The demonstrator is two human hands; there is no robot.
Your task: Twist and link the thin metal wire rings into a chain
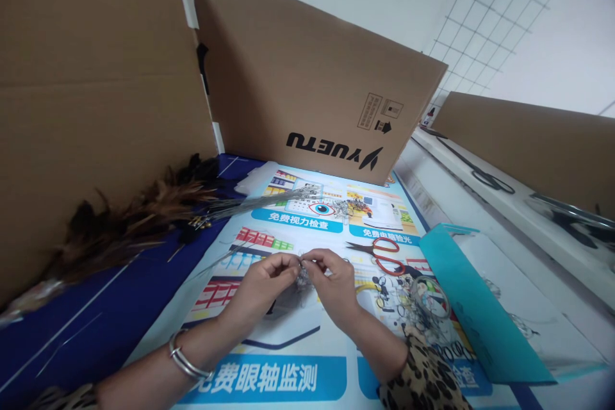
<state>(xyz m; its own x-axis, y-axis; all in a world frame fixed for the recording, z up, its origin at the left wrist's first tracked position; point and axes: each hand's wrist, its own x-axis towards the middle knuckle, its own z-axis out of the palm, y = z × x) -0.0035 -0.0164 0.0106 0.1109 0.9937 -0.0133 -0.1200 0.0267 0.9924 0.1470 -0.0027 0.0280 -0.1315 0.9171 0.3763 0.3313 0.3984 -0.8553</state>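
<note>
My left hand and my right hand meet over the printed sheet, thumbs and forefingers pinched together. Between the fingertips is a silvery wire piece, a fine tangled clump partly hidden by the fingers. Thin wires stretch out to the left of my left hand. Beyond the hands lies a bundle of long wire stems. Scissors with red handles rest a little past my right hand, blades pointing left. Small wire and black parts are heaped to the right of it.
Brown feathers lie along the left, on blue cloth. Cardboard panels stand behind and at left. At the right is a teal folder-like piece. Near the heap sits a ring-shaped coil.
</note>
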